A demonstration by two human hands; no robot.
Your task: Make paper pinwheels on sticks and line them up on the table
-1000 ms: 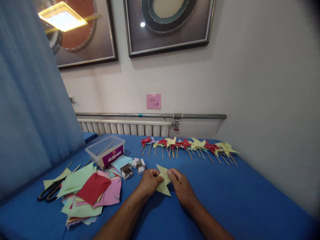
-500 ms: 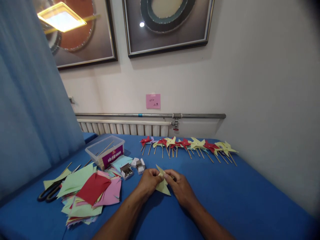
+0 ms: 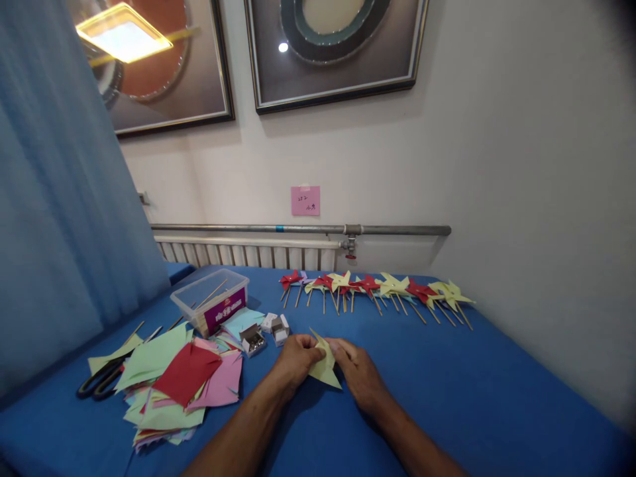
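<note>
A pale yellow paper pinwheel [image 3: 325,372], partly folded with pointed corners sticking out, is between my two hands above the blue table. Thumb and fingers of my left hand [image 3: 297,361] pinch it at its folded middle. From the other side my right hand [image 3: 358,371] grips its right edge, the thumb near the paper's centre; the fingertips behind are hidden. Left of my hands stands a small open box of metal pins [image 3: 253,341], with another small white box [image 3: 279,330] beside it.
At left lies a stack of cut coloured paper squares [image 3: 186,374] beside black-handled scissors [image 3: 102,379]. A clear plastic tub [image 3: 211,298] with thin sticks stands behind. Several finished pinwheels [image 3: 392,285] on sticks line the table's back edge. A blue curtain [image 3: 69,199] hangs at left.
My right thumb has shifted slightly right, away from the paper's centre, and more of the yellow paper shows. My left hand keeps its pinch.
</note>
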